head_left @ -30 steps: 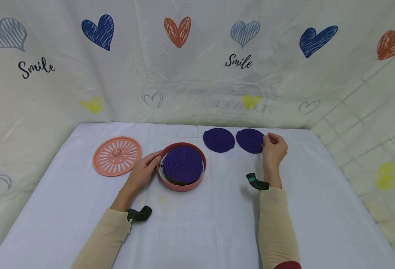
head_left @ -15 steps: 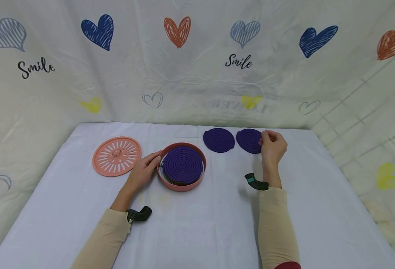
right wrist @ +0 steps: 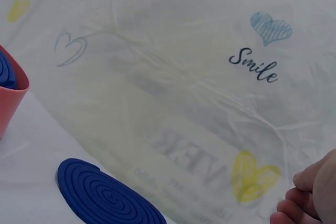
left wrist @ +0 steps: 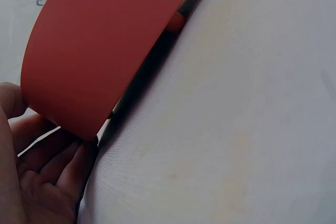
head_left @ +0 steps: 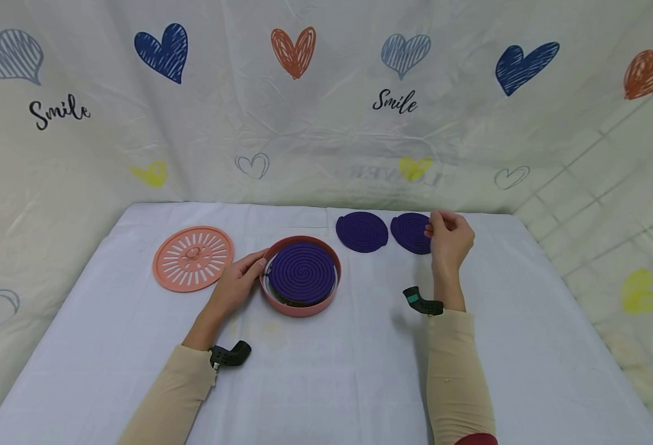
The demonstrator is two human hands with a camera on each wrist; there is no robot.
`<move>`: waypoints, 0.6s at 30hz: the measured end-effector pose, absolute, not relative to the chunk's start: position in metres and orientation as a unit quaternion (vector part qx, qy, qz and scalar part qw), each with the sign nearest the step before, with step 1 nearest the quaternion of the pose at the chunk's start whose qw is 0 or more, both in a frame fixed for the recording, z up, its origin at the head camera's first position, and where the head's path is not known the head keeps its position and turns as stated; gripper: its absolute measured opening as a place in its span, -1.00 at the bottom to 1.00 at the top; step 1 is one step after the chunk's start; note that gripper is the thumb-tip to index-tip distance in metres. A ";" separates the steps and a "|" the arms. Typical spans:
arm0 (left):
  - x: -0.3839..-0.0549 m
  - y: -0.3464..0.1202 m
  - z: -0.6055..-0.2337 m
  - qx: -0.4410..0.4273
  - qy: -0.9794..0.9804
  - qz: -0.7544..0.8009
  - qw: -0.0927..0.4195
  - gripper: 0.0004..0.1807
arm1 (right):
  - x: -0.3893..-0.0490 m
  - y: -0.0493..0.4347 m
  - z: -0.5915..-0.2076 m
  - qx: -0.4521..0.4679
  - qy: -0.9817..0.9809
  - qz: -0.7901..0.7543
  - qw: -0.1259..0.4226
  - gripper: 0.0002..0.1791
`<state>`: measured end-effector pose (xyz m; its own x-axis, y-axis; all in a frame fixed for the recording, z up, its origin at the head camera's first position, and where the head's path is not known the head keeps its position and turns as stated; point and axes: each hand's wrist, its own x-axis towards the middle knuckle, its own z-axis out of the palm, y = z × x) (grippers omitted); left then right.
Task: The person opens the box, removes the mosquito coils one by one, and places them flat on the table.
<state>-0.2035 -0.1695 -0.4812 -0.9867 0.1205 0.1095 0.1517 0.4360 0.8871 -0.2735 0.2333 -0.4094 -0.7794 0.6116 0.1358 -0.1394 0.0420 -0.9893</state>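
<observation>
Gripping the left wall of a round, salmon-pink dish (head_left: 300,311) with the left hand (head_left: 240,285), curling fingers in at its base. Can see a flat, dark-purple spiral coil (head_left: 302,272) inside that dish, and a round, slotted, peach disc (head_left: 193,253) to its left on the white tablecloth (head_left: 326,377). Holding the right hand (head_left: 450,242), bent-fingered with tips together, over the right edge of a second such coil (head_left: 408,233), beside a third coil (head_left: 362,232); cannot tell whether pinching the second.
</observation>
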 end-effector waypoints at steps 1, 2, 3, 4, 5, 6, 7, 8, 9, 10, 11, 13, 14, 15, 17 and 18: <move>-0.204 -0.170 -0.482 -0.082 -0.847 -0.526 0.016 -0.50 | -0.273 0.233 -0.409 -0.176 -0.666 0.668 0.281 -0.90; -0.204 -0.170 -0.482 -0.084 -0.846 -0.526 0.018 -0.50 | -0.273 0.232 -0.409 -0.174 -0.668 0.666 0.281 -0.88; -0.204 -0.170 -0.482 -0.085 -0.846 -0.526 0.019 -0.50 | -0.273 0.232 -0.408 -0.173 -0.672 0.663 0.281 -0.86; -0.204 -0.170 -0.482 -0.085 -0.846 -0.526 0.019 -0.50 | -0.273 0.232 -0.408 -0.172 -0.674 0.661 0.281 -0.84; -0.204 -0.170 -0.482 -0.085 -0.846 -0.527 0.019 -0.50 | -0.274 0.232 -0.408 -0.172 -0.676 0.660 0.281 -0.84; -0.204 -0.170 -0.483 -0.085 -0.846 -0.526 0.019 -0.50 | -0.274 0.232 -0.407 -0.170 -0.678 0.658 0.281 -0.83; -0.204 -0.170 -0.483 -0.084 -0.846 -0.526 0.019 -0.50 | -0.274 0.231 -0.407 -0.170 -0.679 0.656 0.281 -0.82; -0.204 -0.170 -0.483 -0.084 -0.846 -0.526 0.019 -0.50 | -0.274 0.231 -0.406 -0.170 -0.678 0.657 0.281 -0.82; -0.204 -0.170 -0.483 -0.083 -0.846 -0.526 0.018 -0.50 | -0.274 0.231 -0.406 -0.169 -0.678 0.658 0.281 -0.82; -0.204 -0.170 -0.483 -0.083 -0.846 -0.526 0.018 -0.50 | -0.273 0.230 -0.405 -0.167 -0.677 0.660 0.282 -0.83; -0.204 -0.170 -0.483 -0.083 -0.847 -0.525 0.017 -0.50 | -0.273 0.229 -0.404 -0.165 -0.673 0.663 0.282 -0.83; -0.204 -0.170 -0.483 -0.082 -0.847 -0.524 0.018 -0.50 | -0.273 0.228 -0.403 -0.160 -0.670 0.667 0.283 -0.83; -0.204 -0.170 -0.483 -0.082 -0.847 -0.525 0.018 -0.50 | -0.272 0.228 -0.402 -0.157 -0.666 0.672 0.284 -0.83; -0.204 -0.170 -0.483 -0.082 -0.847 -0.525 0.018 -0.50 | -0.272 0.227 -0.401 -0.154 -0.665 0.674 0.284 -0.82; -0.204 -0.170 -0.483 -0.082 -0.847 -0.526 0.018 -0.50 | -0.272 0.226 -0.399 -0.149 -0.662 0.678 0.283 -0.82; -0.204 -0.171 -0.484 -0.082 -0.846 -0.527 0.018 -0.50 | -0.272 0.225 -0.399 -0.147 -0.662 0.679 0.282 -0.81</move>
<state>-0.2043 -0.1706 -0.4835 -0.9858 0.1194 0.1177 0.1583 0.4314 0.8882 -0.2722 0.2254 -0.3988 -0.7972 0.5782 0.1735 -0.1878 0.0355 -0.9816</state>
